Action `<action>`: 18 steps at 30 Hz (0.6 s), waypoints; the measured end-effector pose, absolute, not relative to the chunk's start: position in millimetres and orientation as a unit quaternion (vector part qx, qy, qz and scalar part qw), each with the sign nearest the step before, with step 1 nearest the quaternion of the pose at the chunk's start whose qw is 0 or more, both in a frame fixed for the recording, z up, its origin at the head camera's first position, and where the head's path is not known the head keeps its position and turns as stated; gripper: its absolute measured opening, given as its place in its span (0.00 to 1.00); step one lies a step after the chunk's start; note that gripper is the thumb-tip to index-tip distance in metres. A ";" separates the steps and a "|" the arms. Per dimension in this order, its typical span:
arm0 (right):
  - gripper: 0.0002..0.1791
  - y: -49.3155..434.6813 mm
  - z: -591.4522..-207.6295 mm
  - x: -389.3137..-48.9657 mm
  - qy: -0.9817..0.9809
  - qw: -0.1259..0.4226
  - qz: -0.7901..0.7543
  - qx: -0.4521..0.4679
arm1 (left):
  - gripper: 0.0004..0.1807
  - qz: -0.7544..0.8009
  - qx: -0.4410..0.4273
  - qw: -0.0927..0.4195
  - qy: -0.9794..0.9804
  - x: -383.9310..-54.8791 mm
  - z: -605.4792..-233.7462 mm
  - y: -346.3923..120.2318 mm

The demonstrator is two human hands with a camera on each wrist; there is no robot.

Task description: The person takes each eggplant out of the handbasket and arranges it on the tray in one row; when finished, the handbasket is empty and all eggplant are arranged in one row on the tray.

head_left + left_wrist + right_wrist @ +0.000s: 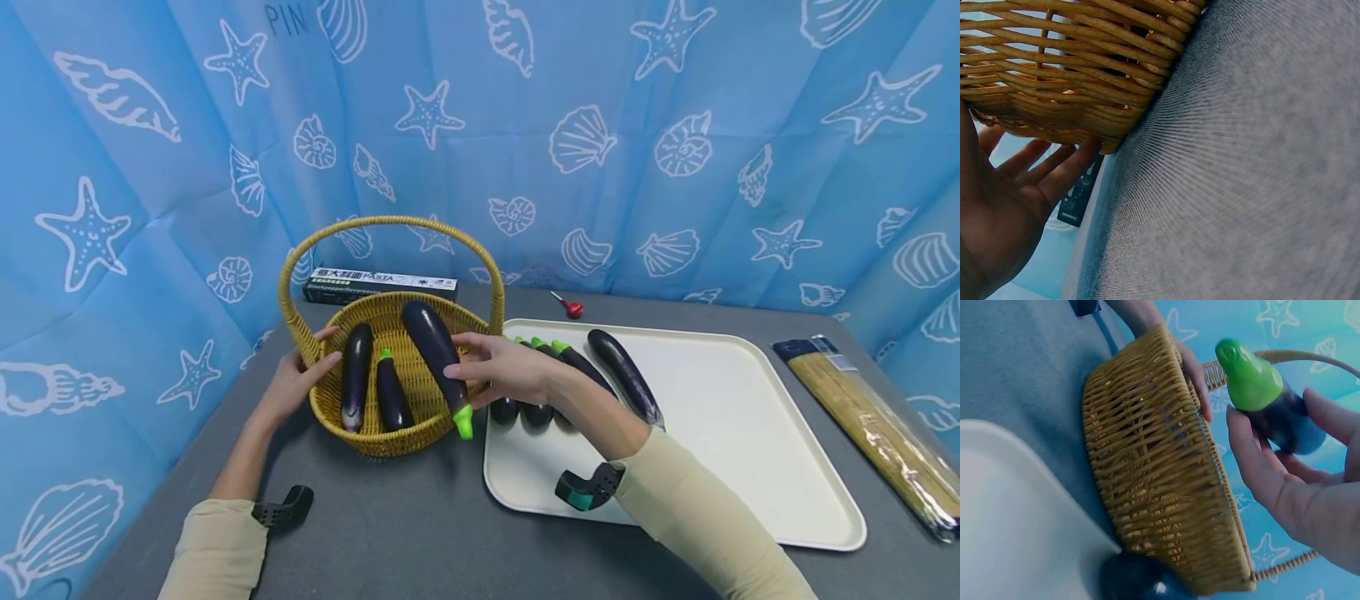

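"Dark purple and glossy, the held eggplant (429, 340) slants over the right side of the basket (378, 445) on my head feed, its green cap pointing towards the wearer. Which hand has it?"

"The right hand (517, 367). From my wrist feed I see thumb on one side, fingers curled on the other, cap free."

"And the left hand (294, 383)?"

"Well apart from it, across the basket. I read it as gripping the left rim: thumb over the edge, fingers against the outer weave."

"Between the two, I count a long eggplant (357, 367) near the left hand and a smaller eggplant (392, 393) beside it, both inside the basket."

"Beneath my right forearm view, more eggplants (537, 416) lie on the white tray (720, 417); the rightmost eggplant (624, 371) rests just beyond that arm."
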State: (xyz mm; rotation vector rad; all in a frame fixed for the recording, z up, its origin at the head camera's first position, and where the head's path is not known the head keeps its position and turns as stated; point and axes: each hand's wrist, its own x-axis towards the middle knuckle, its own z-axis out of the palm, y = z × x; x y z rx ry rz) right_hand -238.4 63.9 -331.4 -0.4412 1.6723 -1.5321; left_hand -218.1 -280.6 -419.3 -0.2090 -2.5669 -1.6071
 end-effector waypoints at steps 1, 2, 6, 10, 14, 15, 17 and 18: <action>0.37 69.0 -332.0 -236.2 0.659 0.409 -0.605 -0.180 | 0.31 -0.529 -0.069 0.053 -0.844 -218.2 -419.3 -280.6; 0.37 74.2 -332.6 -234.0 0.657 0.413 -0.603 -0.185 | 0.31 -0.530 -0.069 0.053 -0.844 -218.1 -419.1 -280.7; 0.37 95.5 -337.3 -226.6 0.645 0.425 -0.602 -0.200 | 0.31 -0.527 -0.070 0.052 -0.845 -218.4 -419.2 -280.9; 0.37 115.6 -343.8 -220.9 0.649 0.421 -0.601 -0.201 | 0.31 -0.525 -0.072 0.054 -0.846 -218.8 -420.1 -281.4; 0.38 136.1 -351.5 -217.6 0.651 0.416 -0.605 -0.194 | 0.31 -0.525 -0.071 0.053 -0.846 -219.1 -420.3 -281.4; 0.38 141.6 -352.8 -217.1 0.649 0.415 -0.607 -0.194 | 0.31 -0.525 -0.071 0.052 -0.846 -219.0 -420.2 -281.3; 0.38 153.1 -356.5 -217.7 0.644 0.414 -0.614 -0.193 | 0.32 -0.525 -0.069 0.050 -0.847 -219.0 -420.1 -281.6; 0.38 159.2 -357.4 -218.1 0.644 0.412 -0.616 -0.191 | 0.32 -0.524 -0.069 0.050 -0.847 -219.0 -419.9 -281.8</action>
